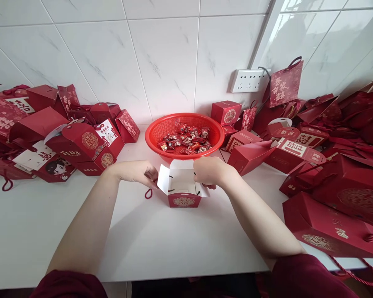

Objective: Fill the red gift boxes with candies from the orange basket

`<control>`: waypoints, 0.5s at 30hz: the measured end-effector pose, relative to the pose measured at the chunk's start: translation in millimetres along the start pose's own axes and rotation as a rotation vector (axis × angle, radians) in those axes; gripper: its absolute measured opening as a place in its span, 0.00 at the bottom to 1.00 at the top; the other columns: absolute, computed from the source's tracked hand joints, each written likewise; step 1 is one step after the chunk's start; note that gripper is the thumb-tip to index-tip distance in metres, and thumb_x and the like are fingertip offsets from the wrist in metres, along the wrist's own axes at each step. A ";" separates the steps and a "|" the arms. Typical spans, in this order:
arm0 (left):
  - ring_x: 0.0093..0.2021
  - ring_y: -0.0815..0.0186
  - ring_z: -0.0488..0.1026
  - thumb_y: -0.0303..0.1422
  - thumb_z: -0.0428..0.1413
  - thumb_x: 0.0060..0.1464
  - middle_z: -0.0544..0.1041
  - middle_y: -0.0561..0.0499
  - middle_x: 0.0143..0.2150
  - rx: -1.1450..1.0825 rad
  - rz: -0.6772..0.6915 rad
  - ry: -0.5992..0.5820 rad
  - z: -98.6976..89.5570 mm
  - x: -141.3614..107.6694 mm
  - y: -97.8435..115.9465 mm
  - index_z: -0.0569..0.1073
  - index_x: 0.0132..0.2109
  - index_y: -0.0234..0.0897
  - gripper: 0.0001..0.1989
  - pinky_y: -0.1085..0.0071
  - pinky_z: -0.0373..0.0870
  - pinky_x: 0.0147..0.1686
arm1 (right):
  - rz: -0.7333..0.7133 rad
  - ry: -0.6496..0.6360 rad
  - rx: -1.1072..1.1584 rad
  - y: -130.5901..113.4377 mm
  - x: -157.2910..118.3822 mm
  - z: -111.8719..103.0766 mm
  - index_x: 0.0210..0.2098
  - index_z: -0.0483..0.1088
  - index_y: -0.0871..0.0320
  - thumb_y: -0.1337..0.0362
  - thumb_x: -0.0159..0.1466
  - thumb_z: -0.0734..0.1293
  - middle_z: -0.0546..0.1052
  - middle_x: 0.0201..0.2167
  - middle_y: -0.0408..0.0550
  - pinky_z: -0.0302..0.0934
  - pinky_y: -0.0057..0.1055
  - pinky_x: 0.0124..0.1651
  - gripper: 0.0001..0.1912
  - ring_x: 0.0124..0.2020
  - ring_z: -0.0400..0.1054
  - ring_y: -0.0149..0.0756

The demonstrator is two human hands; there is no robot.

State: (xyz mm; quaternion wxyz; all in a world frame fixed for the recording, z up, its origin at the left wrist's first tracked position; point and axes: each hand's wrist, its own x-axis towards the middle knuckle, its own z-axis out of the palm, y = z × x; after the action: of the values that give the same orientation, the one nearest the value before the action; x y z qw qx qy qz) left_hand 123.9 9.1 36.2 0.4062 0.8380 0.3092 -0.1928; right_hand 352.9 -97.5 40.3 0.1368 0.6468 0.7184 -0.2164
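Note:
A small red box [184, 201] with a gold round pattern stands upright on the white table, its white-lined flaps raised. Dark cord ends show on its inner side walls. My left hand [140, 174] is at the box's left flap, fingers bent and pressed together near a red cord loop [148, 193] that hangs out on that side. At the right side, my right hand [209, 170] is closed with fingers curled behind the right flap; what they grip is hidden. Just behind the box sits a red plastic basket [153, 136] holding several wrapped candies [194, 132].
Many red gift boxes and bags are piled on the left [77, 142] and on the right [345, 198]. A white power strip [250, 81] is on the tiled wall, with a dark cable. The table's front edge runs below my forearms.

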 end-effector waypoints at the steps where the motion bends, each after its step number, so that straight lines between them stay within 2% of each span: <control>1: 0.42 0.60 0.79 0.37 0.61 0.51 0.83 0.50 0.41 0.002 -0.029 0.013 -2.5 -2.8 -1.4 0.80 0.43 0.37 0.14 0.72 0.73 0.42 | -0.006 0.001 0.000 0.8 0.6 0.5 0.21 0.77 0.63 0.73 0.58 0.61 0.79 0.22 0.50 0.60 0.30 0.30 0.14 0.22 0.71 0.35; 6: 0.48 0.60 0.76 0.38 0.58 0.52 0.81 0.51 0.46 0.031 -0.053 0.006 -8.8 -9.7 -8.4 0.78 0.45 0.38 0.14 0.74 0.69 0.45 | -0.005 0.012 -0.033 -0.4 -0.3 -0.3 0.21 0.78 0.62 0.73 0.57 0.62 0.79 0.22 0.51 0.60 0.31 0.29 0.14 0.23 0.72 0.37; 11: 0.36 0.60 0.74 0.42 0.58 0.47 0.79 0.49 0.34 0.252 -0.188 0.062 -1.5 -7.1 -4.2 0.79 0.35 0.37 0.14 0.72 0.65 0.33 | 0.013 0.030 -0.066 -5.3 -2.7 -1.3 0.25 0.79 0.64 0.73 0.58 0.62 0.79 0.23 0.54 0.60 0.31 0.29 0.13 0.24 0.72 0.38; 15: 0.29 0.62 0.71 0.42 0.60 0.42 0.76 0.50 0.27 0.306 -0.221 0.135 8.8 -4.3 5.1 0.78 0.29 0.38 0.11 0.71 0.61 0.29 | 0.029 0.051 -0.059 -7.4 -2.3 -0.1 0.29 0.80 0.64 0.74 0.57 0.64 0.80 0.24 0.55 0.60 0.30 0.30 0.11 0.25 0.73 0.39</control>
State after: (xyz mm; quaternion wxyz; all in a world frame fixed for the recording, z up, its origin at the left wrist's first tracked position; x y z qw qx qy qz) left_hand 123.5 -2.0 36.4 0.2288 0.8618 0.3931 -0.2243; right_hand 345.8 -100.0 42.5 0.1406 0.6581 0.7182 -0.1768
